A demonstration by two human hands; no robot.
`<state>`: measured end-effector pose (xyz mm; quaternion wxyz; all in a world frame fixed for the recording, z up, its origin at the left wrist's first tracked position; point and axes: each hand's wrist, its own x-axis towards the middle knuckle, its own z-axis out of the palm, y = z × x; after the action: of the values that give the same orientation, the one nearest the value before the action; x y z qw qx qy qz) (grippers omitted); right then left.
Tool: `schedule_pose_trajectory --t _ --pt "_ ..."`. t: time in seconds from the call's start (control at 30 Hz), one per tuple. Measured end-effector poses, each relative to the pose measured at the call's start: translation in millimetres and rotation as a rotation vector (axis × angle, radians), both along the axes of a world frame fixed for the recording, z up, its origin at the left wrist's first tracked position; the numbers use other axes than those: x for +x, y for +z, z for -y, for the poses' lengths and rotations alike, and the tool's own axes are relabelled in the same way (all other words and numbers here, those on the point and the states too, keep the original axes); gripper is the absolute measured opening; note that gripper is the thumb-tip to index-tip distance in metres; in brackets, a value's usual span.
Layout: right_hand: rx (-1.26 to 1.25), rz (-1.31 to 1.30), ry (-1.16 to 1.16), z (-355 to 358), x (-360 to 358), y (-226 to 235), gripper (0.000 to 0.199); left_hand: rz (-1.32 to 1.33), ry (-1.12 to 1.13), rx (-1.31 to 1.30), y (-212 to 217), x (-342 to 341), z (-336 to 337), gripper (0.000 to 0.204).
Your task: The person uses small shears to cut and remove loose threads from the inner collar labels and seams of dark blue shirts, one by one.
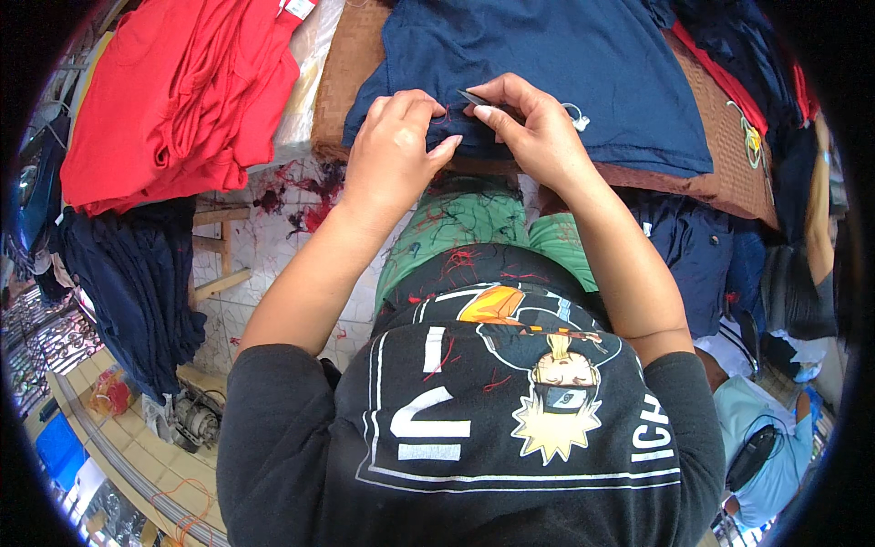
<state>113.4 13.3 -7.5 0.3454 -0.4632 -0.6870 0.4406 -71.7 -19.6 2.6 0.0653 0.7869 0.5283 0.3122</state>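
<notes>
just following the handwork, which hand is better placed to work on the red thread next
Probably the right hand: it holds the dark pointed tool, its tip close to the red thread on the navy cloth. The left hand shows no tool.

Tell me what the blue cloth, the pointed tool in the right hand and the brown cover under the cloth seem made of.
Blue cloth: matte fabric, possibly knit, judging by its soft folds.
Pointed tool: probably metal, from its thin, dark grey tip; the right hand hides much of it.
Brown cover: dull, with a woven-looking raised pattern; fabric or textured vinyl, I can't tell which.
</notes>
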Motion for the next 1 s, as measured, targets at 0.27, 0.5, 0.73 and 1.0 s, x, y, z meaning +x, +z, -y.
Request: schedule_pose_trajectory --t 0.27,0.5,0.73,1.0 --pt "-0.026 -0.027 -0.004 1 -2 1 0.019 0.222 0.011 -0.117 -11 -12 -12 0.018" --pt "0.005 0.013 0.046 4 -1 8 0.019 0.661 -0.06 -0.607 -10 -27 -31 0.018" --pt "0.231 0.134 0.105 5 -3 12 0.019 0.669 -0.088 -0.616 -8 -28 -31 0.019" --pt "0.351 0.27 0.047 5 -7 12 0.018 0.74 -0.109 -0.632 -8 -29 -31 0.019"
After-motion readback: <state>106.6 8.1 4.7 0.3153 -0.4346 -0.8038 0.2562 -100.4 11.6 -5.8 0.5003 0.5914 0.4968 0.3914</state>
